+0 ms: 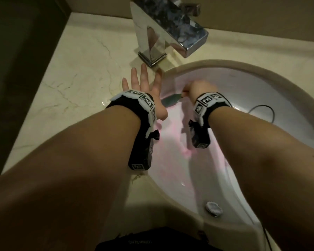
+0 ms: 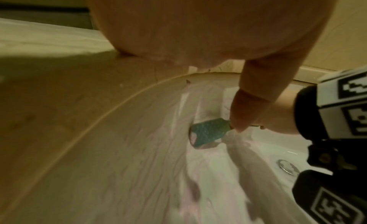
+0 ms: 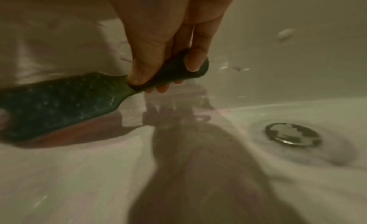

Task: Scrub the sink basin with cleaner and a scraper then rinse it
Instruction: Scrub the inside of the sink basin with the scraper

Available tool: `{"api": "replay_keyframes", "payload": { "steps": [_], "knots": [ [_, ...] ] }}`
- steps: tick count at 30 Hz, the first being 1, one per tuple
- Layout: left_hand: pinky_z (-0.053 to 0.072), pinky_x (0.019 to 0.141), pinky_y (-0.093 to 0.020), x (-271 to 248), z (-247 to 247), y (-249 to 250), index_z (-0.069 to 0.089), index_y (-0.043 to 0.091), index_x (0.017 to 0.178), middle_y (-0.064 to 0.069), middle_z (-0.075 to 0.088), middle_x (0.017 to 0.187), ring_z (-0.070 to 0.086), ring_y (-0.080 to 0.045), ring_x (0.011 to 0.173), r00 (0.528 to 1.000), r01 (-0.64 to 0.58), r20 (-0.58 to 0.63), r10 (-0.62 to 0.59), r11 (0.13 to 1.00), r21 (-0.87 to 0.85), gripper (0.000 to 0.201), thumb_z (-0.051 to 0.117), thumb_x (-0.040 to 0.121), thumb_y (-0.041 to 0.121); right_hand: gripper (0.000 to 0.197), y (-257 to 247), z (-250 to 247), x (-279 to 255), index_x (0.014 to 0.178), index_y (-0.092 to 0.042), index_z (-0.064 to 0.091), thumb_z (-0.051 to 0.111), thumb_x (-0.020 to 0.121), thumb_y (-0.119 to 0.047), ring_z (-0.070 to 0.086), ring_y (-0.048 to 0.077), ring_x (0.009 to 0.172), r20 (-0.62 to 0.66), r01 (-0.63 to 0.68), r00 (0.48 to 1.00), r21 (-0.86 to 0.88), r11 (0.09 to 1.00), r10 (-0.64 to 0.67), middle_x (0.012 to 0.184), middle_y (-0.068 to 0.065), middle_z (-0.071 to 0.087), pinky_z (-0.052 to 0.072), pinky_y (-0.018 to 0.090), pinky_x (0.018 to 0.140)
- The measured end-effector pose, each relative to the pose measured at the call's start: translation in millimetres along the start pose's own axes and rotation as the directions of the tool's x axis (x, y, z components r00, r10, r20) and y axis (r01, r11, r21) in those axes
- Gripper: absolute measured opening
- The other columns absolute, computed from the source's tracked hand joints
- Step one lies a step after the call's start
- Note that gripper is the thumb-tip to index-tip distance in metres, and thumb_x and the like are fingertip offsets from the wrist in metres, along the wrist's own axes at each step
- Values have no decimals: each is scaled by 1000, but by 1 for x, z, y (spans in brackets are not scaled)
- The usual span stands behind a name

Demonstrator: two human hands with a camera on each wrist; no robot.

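The right hand [image 1: 198,88] has its fingers [image 3: 195,61] clamped on the green scraper [image 3: 59,105] in the sink [image 1: 261,84]; the left hand [image 1: 143,86] rests flat, fingers apart, on the bench [image 1: 76,84].

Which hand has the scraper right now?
The right hand, inside the basin, grips the green scraper by its handle; the left hand rests open on the counter edge.

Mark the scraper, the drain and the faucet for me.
scraper [image 3: 59,108]: right wrist view, on the green blade.
drain [image 3: 292,135]: right wrist view, on the metal stopper.
faucet [image 1: 170,28]: head view, on the chrome spout's top.
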State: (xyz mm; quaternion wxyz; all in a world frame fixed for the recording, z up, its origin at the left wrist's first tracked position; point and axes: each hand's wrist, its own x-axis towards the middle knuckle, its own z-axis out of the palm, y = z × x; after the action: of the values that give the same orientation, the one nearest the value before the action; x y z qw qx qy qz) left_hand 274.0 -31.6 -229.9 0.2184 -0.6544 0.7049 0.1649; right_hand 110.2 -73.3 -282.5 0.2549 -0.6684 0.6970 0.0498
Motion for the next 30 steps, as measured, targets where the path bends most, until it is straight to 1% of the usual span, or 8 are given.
{"api": "replay_keyframes", "payload": {
  "steps": [3, 10, 12, 17, 19, 23, 25, 30],
  "knots": [
    [-14, 109, -58, -1, 4, -1, -16, 25, 147, -17, -29, 151, -26, -40, 138, 999, -19, -46, 19, 1000, -2, 104, 58, 76, 41, 25, 1, 4, 4, 112, -23, 67, 49, 94, -23, 58, 31, 112, -2, 1, 1000, 4, 1000, -1, 123, 12, 61, 44, 34, 98],
    [-10, 110, -58, 0, 4, -1, -16, 24, 148, -18, -27, 152, -23, -41, 139, 998, -20, -54, 22, 999, 33, 99, 52, 80, 47, 25, 57, -15, -13, 112, -23, 67, 47, 97, -25, 60, 32, 106, -150, -206, 963, 128, 970, 225, 118, 9, 65, 44, 33, 91],
    [-12, 109, -58, 0, 2, -1, -17, 24, 147, -17, -29, 151, -25, -41, 138, 999, -23, -45, 23, 1000, 21, 102, 55, 78, 46, 27, 44, -12, -13, 116, -23, 65, 47, 97, -28, 60, 31, 109, -144, -171, 971, 127, 977, 189, 119, 8, 65, 44, 32, 92],
    [-13, 109, -59, -1, 4, -1, -14, 23, 148, -19, -27, 152, -25, -42, 138, 998, -32, -60, 31, 999, -10, 102, 55, 76, 43, 24, -10, 2, -13, 112, -25, 66, 51, 94, -30, 59, 29, 109, -63, 81, 995, 50, 995, -77, 120, 6, 65, 46, 32, 94],
    [-12, 109, -60, -1, 5, -1, -15, 23, 148, -20, -26, 152, -24, -42, 138, 997, -33, -65, 33, 999, -1, 101, 54, 76, 42, 25, -5, -1, -14, 112, -25, 67, 51, 94, -32, 60, 29, 108, -97, 65, 993, 46, 997, -60, 117, 5, 66, 45, 30, 90],
    [-11, 110, -59, -1, 3, -1, -16, 23, 148, -19, -27, 152, -24, -42, 138, 998, -24, -51, 25, 1000, 19, 100, 53, 78, 45, 28, 41, -23, -18, 113, -22, 66, 53, 93, -36, 60, 31, 108, -187, -105, 971, 232, 967, 151, 116, 8, 67, 45, 35, 95],
    [-9, 110, -59, -2, 4, 1, -14, 23, 148, -19, -25, 152, -23, -41, 139, 997, -24, -67, 25, 999, 26, 99, 53, 79, 47, 29, 55, -36, -22, 115, -24, 65, 51, 94, -38, 59, 31, 109, -212, -172, 953, 209, 963, 217, 119, 7, 66, 45, 36, 95],
    [-10, 110, -59, -3, 3, 1, -16, 23, 148, -18, -27, 152, -24, -40, 139, 998, -23, -63, 25, 1000, 19, 103, 56, 77, 45, 29, 27, -30, -22, 114, -23, 65, 50, 94, -38, 60, 32, 107, -140, -124, 980, 136, 983, 143, 116, 9, 66, 47, 37, 95]
  ]
}}
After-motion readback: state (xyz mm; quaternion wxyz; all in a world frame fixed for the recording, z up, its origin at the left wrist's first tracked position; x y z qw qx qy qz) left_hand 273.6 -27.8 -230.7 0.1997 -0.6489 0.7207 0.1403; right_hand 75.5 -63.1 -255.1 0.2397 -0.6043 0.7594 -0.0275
